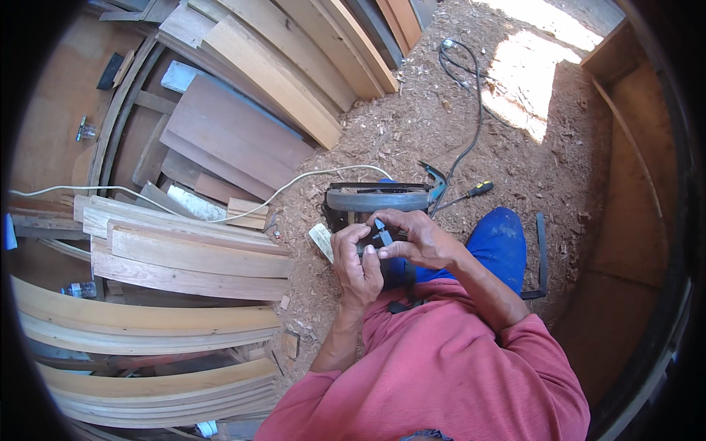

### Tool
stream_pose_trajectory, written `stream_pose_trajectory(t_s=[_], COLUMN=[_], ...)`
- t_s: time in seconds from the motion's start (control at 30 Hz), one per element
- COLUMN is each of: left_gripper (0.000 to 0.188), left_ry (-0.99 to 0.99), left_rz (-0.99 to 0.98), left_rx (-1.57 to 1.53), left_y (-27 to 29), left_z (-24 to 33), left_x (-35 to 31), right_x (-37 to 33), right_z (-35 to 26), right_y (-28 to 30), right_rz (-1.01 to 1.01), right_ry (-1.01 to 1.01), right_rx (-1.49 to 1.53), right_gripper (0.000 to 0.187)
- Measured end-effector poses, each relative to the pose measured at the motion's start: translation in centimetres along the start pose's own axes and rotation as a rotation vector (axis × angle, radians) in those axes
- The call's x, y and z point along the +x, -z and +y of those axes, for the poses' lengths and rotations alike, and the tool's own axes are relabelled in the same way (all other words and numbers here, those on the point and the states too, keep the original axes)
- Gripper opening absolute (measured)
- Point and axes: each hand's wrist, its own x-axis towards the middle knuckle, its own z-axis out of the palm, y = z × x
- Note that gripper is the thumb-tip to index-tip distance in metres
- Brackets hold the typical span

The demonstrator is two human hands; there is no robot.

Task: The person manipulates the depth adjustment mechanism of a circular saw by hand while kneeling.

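Note:
My left hand (353,268) and my right hand (419,239) meet in front of my body. Between their fingertips is a small dark grey part (383,235) with a pale tip, too small to name. Both hands are closed on it, thumbs close together. Just beyond them, a grey and black power tool (379,200) lies at my legs, partly hidden by my fingers; I cannot tell its exact kind. A claw hammer (434,176) rests at its right end. Beside that lies a screwdriver (479,189) with a yellow and black handle.
Stacks of wooden boards (191,257) fill the left side and reach the far middle. A white cord (309,174) crosses them. A black cable (479,110) curves over the shavings-covered ground (412,132). A wooden panel (625,220) stands at right, near a dark metal bar (541,253).

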Motion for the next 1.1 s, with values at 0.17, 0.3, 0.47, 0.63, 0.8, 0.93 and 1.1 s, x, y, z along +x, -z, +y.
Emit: stream_pose_trajectory(t_s=[0.17,0.3,0.47,0.63,0.8,0.93,1.1], left_gripper=[0.022,0.019,0.018,0.012,0.007,0.008,0.009], left_ry=[0.062,0.357,0.469,0.622,0.669,0.643,0.614], left_rz=[-0.023,-0.264,-0.649,-0.775,-0.816,-0.803,-0.746], left_rx=[-0.062,-0.287,-0.533,-0.633,-0.651,-0.542,-0.497], left_y=[0.5,3.1,5.2,5.1,4.9,4.7,4.4], left_z=[-0.3,-1.7,-4.2,-5.3,-5.2,-4.8,-4.1], left_x=[0.1,1.1,4.7,6.4,7.2,7.2,6.7], right_x=[-0.4,-0.5,-0.4,-0.4,-0.2,-0.2,-0.3], right_z=[0.6,0.3,-0.3,-0.6,-0.5,-0.3,-0.6], right_y=[-0.2,-0.3,-0.6,-0.6,-0.6,-0.6,-0.4], right_rz=[0.067,0.055,0.025,0.029,-0.006,0.02,-0.004], right_ry=[0.073,0.039,0.012,0.026,0.02,0.104,0.042], right_rx=[-0.179,-0.191,-0.109,-0.125,-0.109,-0.193,-0.189], right_gripper=[0.056,0.055,0.053,0.051,0.051,0.05,0.047])
